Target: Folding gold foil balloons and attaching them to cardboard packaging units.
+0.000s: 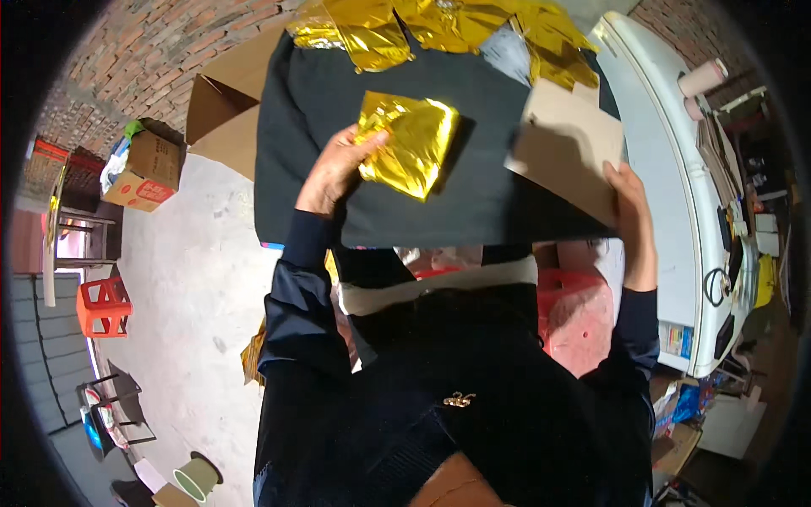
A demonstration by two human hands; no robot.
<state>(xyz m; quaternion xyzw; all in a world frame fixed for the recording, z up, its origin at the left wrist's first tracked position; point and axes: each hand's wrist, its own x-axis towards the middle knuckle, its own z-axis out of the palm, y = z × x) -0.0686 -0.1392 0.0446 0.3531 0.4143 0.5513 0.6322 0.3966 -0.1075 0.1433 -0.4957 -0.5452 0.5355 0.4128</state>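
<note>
My left hand (335,167) is closed on the left edge of a square, shiny gold foil packet (411,144), thumb on top. The packet is raised above a table covered in black cloth (473,215) and casts a shadow on it. At the table's right side, my right hand (634,211) grips the edge of a flat beige cardboard piece (568,148), which lies tilted over the cloth with shadow across it. Crumpled gold foil sheets (456,27) lie along the table's far edge, with a whitish piece (508,55) among them.
A white fridge-like appliance (663,152) borders the table on the right. Cardboard boxes (224,118) stand at the far left by a brick wall. On the floor to the left are a red plastic stool (105,306) and a green bucket (197,478). Something pink (579,317) sits under the table's near edge.
</note>
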